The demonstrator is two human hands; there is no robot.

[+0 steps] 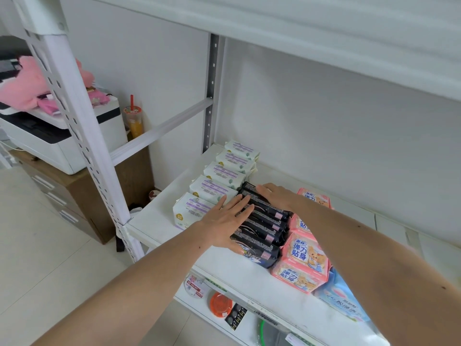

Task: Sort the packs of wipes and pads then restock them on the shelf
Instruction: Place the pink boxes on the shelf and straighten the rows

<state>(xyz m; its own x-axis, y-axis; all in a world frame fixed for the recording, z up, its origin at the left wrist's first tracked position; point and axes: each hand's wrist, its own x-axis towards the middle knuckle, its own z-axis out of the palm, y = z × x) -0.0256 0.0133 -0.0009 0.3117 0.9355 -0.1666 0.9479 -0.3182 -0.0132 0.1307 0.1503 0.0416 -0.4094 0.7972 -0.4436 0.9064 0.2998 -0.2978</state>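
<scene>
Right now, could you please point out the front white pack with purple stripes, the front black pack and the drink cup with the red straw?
front white pack (187, 214): head view, its top face.
front black pack (259, 248): head view, its top face.
drink cup (134, 121): head view, its side wall.

A white metal shelf carries the packs in three rows running from the front edge back toward the wall. At 9 o'clock stands a row of white packs with purple print, set one behind another. Just beside it, in the middle, is a row of black packs, touching each other. At 3 o'clock, against the black row, stand pink packs with a bear picture. At 5 o'clock a light blue pack lies by the front edge.
</scene>
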